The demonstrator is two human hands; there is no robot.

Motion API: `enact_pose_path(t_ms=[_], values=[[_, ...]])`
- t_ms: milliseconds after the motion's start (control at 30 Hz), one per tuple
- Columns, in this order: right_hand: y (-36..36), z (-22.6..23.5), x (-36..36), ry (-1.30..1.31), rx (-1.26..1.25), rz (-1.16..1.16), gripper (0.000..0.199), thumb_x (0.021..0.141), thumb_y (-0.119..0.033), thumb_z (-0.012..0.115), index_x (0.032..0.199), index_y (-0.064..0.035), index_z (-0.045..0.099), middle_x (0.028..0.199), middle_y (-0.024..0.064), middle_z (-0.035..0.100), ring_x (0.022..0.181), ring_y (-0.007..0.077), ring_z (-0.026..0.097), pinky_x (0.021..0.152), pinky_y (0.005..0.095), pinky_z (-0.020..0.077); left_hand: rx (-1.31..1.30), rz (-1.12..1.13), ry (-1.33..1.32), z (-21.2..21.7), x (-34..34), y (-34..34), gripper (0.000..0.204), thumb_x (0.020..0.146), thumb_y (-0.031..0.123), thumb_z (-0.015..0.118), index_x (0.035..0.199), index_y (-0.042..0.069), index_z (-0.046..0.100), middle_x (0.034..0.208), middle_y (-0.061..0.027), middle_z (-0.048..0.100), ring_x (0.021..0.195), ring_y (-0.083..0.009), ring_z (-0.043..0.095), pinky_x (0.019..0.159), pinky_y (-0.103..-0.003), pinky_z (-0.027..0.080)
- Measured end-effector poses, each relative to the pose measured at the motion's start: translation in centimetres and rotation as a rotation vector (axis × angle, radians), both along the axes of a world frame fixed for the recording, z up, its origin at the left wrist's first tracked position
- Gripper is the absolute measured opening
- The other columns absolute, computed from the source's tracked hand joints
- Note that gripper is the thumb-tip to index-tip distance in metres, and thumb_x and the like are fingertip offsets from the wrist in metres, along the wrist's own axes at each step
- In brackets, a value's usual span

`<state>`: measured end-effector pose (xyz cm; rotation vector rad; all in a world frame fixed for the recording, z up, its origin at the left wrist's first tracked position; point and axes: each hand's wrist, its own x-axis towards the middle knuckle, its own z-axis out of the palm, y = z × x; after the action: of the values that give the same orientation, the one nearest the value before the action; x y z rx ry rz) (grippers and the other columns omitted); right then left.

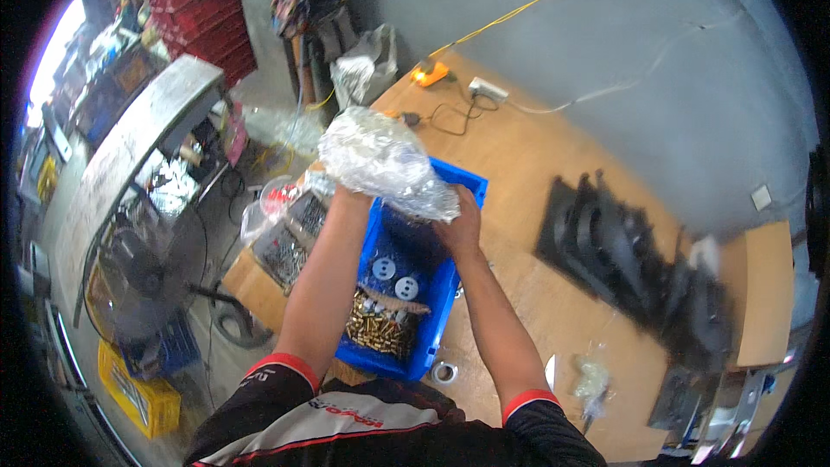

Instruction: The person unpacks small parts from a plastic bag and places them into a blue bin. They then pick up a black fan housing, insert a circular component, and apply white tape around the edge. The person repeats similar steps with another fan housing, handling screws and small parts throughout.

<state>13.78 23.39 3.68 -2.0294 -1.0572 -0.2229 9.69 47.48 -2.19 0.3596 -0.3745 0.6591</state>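
Note:
A bulky clear plastic bag (380, 154), crinkled and shiny, is held up over the far end of a blue crate (443, 322). My left hand (349, 197) grips the bag from below on its left side, its fingers hidden behind the plastic. On the bag's lower right end, my right hand (462, 218) is closed around the plastic. What the bag contains cannot be made out. Inside the crate lie two white discs (394, 278) with holes and, at the near end, a heap of small brass-coloured cylindrical parts (379, 329).
The crate stands on a wooden table (510, 311). Left of it is a tray of small metal parts (281, 255). Black curved parts (622, 259) are lined up on the right. A tape roll (444, 372) lies near the crate. A fan (138, 259) stands at far left.

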Motion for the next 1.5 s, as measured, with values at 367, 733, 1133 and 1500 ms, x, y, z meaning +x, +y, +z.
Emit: enact_pose_path(t_ms=[367, 733, 1133, 1500], values=[[3.4, -5.5, -6.5, 0.01, -1.131, 0.468, 0.024, 0.077, -0.012, 0.065, 0.099, -0.0049, 0.073, 0.106, 0.0206, 0.07, 0.098, 0.0352, 0.07, 0.082, 0.0451, 0.057, -0.303, 0.05, 0.028, 0.5, 1.6, -1.7, 0.039, 0.098, 0.042, 0.046, 0.119, 0.011, 0.059, 0.117, -0.013, 0.064, 0.107, -0.0338, 0.063, 0.093, -0.051, 0.053], [5.4, -10.4, -5.7, 0.097, -1.202, 0.374, 0.027, 0.09, -0.013, 0.056, 0.109, -0.0029, 0.073, 0.117, 0.0208, 0.068, 0.105, 0.0348, 0.069, 0.087, 0.0455, 0.056, -0.358, -0.062, -0.038, 2.3, 1.2, -2.4, 0.036, 0.098, 0.04, 0.045, 0.116, 0.013, 0.059, 0.112, -0.012, 0.065, 0.104, -0.0326, 0.064, 0.091, -0.05, 0.053], [1.4, -13.1, -1.3, 0.061, -1.366, 0.477, 0.035, 0.069, -0.021, 0.075, 0.1, -0.0051, 0.075, 0.105, 0.0214, 0.071, 0.094, 0.0363, 0.069, 0.087, 0.0452, 0.0538, -0.182, 0.011, -0.206, 1.3, 1.7, -1.5, 0.043, 0.099, 0.04, 0.042, 0.128, 0.011, 0.054, 0.127, -0.0132, 0.06, 0.119, -0.0327, 0.057, 0.101, -0.051, 0.048], [-0.5, -20.7, -0.8, 0.041, -0.952, 0.496, 0.047, 0.081, -0.029, 0.068, 0.124, -0.0103, 0.065, 0.125, 0.0183, 0.066, 0.11, 0.0349, 0.065, 0.097, 0.0425, 0.0495, -0.384, 0.051, 0.048, 1.6, 1.7, -1.9, 0.044, 0.097, 0.046, 0.043, 0.12, 0.012, 0.059, 0.117, -0.014, 0.065, 0.107, -0.0352, 0.063, 0.094, -0.052, 0.053]])
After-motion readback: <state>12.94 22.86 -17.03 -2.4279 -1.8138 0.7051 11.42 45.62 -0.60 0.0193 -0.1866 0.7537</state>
